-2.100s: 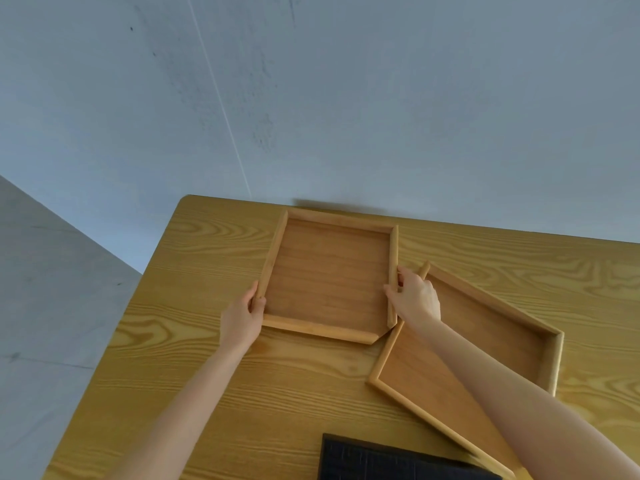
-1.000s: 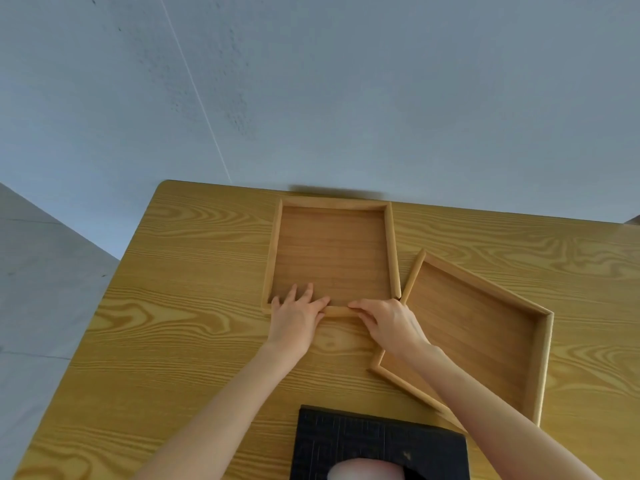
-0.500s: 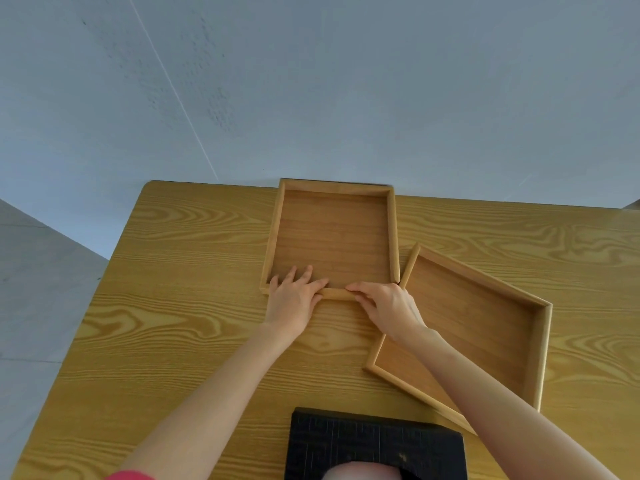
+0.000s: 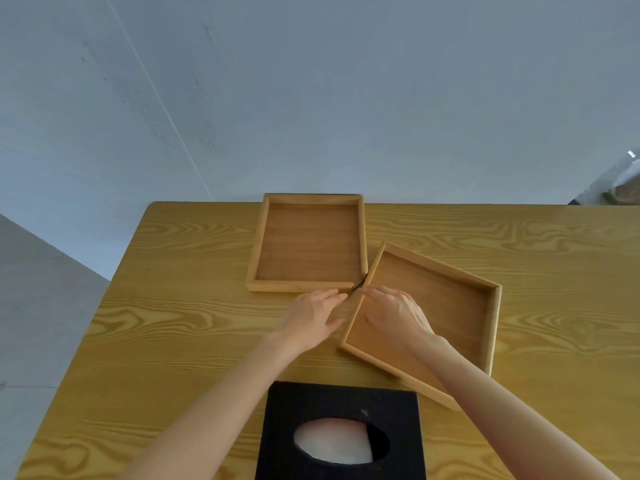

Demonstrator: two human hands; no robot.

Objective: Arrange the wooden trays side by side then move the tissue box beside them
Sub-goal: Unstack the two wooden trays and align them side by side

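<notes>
Two shallow wooden trays lie on the table. The left tray (image 4: 308, 244) sits square against the table's far edge. The right tray (image 4: 446, 299) is turned at an angle, one long side touching the left tray's near right corner. My left hand (image 4: 317, 318) rests flat on the table just in front of the left tray, fingers apart, holding nothing. My right hand (image 4: 394, 313) lies over the angled tray's near left part, fingers spread toward the spot where the trays meet. A black tissue box (image 4: 341, 434) with an oval opening stands nearest me.
The wooden table (image 4: 173, 323) ends at a grey wall along its far edge and drops off on the left. A pale object (image 4: 627, 181) shows past the table's far right corner. Bare tabletop lies left and right of the trays.
The left tray has slid back to the table's far edge. Both hands have come off its near rim; the right hand now lies over the angled tray.
</notes>
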